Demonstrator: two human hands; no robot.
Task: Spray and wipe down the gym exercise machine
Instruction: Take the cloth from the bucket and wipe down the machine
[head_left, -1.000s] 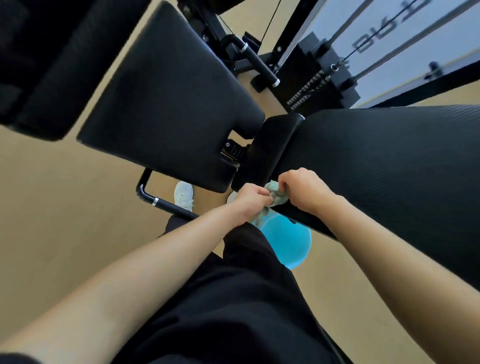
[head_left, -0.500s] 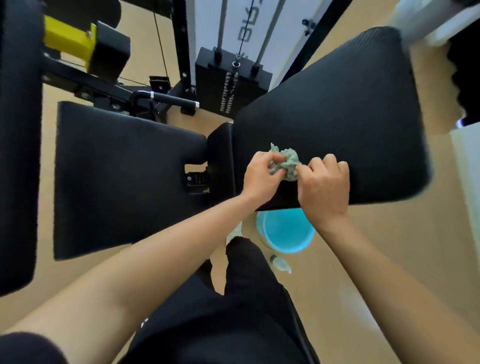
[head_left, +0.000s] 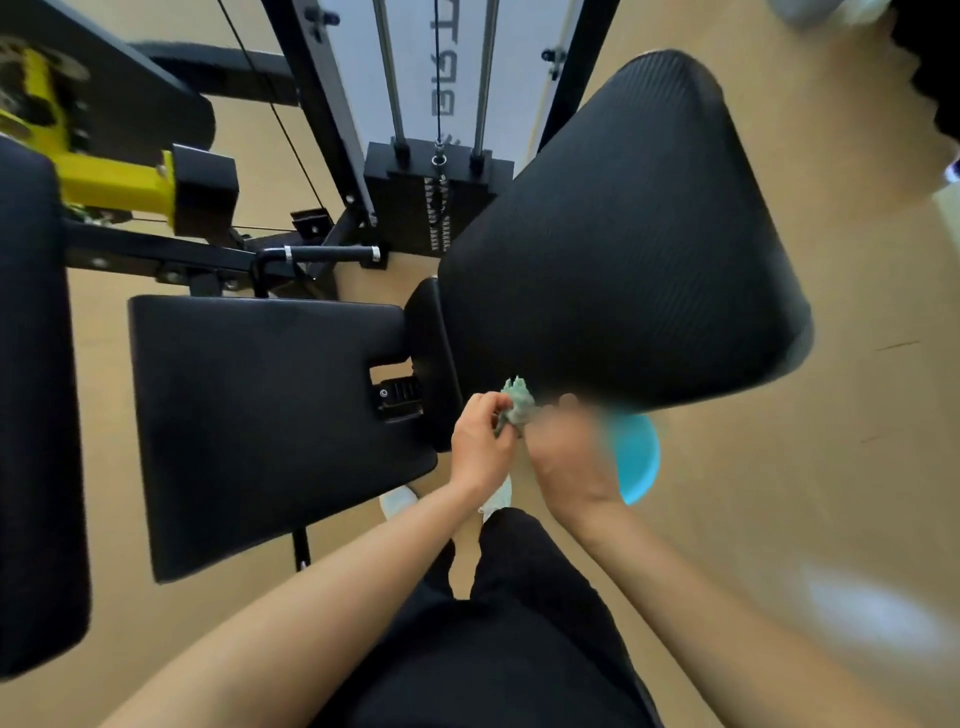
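A crumpled grey-green cloth is bunched between my two hands at the near edge of the machine's big ribbed black back pad. My left hand pinches the cloth from the left. My right hand is blurred with motion and grips it from the right. The flat black seat pad lies to the left, joined by a narrow black pad. No spray bottle is visible.
A blue bucket stands on the tan floor under the back pad, right of my hands. The weight stack and guide rods rise behind. A yellow lever arm and another black pad are at left. My white shoes are below.
My view has tilted so more of the machine shows. Both hands with the cloth have slid from the face of the back pad to its near lower edge, and the right hand is moving fast.
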